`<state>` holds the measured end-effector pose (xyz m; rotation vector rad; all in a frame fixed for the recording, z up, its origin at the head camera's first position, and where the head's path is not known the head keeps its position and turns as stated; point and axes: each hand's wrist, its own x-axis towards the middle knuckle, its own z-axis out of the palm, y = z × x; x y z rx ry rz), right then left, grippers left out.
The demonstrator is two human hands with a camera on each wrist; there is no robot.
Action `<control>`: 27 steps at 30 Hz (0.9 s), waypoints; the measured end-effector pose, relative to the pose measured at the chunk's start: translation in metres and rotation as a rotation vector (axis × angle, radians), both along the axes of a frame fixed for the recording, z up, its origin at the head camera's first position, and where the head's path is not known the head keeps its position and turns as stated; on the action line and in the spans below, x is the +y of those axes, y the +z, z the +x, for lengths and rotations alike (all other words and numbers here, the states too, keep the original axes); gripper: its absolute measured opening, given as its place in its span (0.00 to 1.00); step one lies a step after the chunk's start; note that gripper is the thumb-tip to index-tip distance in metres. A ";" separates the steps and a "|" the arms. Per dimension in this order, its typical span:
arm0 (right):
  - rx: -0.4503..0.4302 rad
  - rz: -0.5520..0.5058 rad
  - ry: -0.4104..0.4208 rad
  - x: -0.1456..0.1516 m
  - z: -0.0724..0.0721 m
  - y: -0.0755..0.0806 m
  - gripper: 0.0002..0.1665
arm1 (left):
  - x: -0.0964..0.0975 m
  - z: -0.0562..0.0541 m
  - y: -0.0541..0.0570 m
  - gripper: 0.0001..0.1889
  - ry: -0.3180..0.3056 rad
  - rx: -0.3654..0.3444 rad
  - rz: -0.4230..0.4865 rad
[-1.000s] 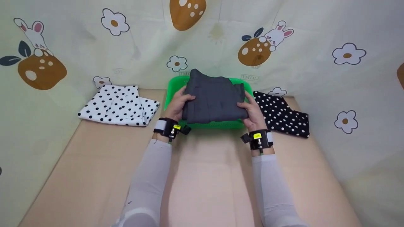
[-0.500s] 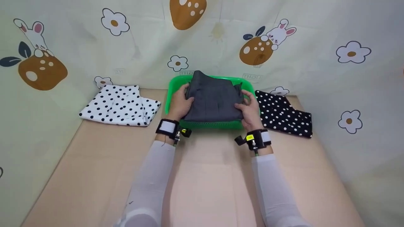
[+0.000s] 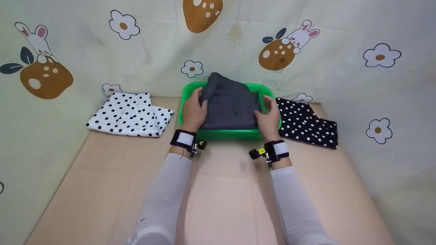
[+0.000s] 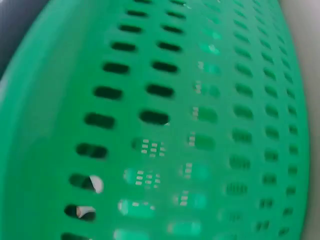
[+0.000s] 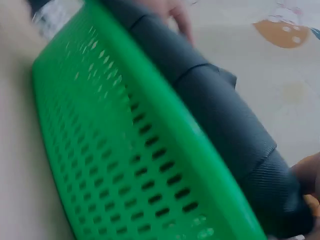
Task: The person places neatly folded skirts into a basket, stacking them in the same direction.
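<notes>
A folded dark grey cloth [image 3: 230,105] rests in the green basket [image 3: 231,135], its back left corner rising above the far rim. My left hand [image 3: 194,110] is at the cloth's left side, thumb and fingertips along that edge. On the right side my right hand [image 3: 269,117] has its thumb at the cloth's edge, with its fingers raised and apart from the thumb. The right wrist view shows the cloth's layered side [image 5: 220,110] above the basket rim, with left-hand fingers [image 5: 181,22] behind it. In the left wrist view the basket's perforated wall [image 4: 150,95] hides the hand.
A folded white cloth with black dots [image 3: 129,114] lies left of the basket. To its right is a folded black cloth with white dots [image 3: 308,124]. The beige tabletop [image 3: 221,190] extends toward me, and a patterned curtain [image 3: 153,44] hangs behind the basket.
The grey cloth has come down into the basket. My right hand's fingers have loosened from its edge, and the left thumb has moved from its top to its side.
</notes>
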<state>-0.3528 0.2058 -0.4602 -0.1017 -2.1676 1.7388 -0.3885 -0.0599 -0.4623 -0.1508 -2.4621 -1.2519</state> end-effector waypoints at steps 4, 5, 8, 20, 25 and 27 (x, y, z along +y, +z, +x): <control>0.025 0.144 -0.094 0.005 0.001 0.001 0.37 | -0.001 0.002 0.003 0.28 0.101 0.031 -0.034; 0.027 0.150 -0.101 0.006 0.001 0.001 0.37 | -0.001 0.002 0.003 0.28 0.112 0.032 -0.036; 0.025 0.134 -0.102 0.008 0.001 0.002 0.37 | -0.001 0.002 0.003 0.28 0.116 0.029 -0.031; 0.029 0.070 -0.119 0.012 0.000 0.003 0.32 | 0.012 0.010 0.006 0.26 0.061 0.033 0.009; 0.099 -0.021 -0.150 0.019 0.003 0.006 0.30 | 0.026 0.016 0.007 0.24 0.025 0.061 -0.017; 0.133 -0.057 -0.172 0.023 0.005 0.008 0.30 | 0.032 0.019 0.008 0.24 0.005 0.078 -0.024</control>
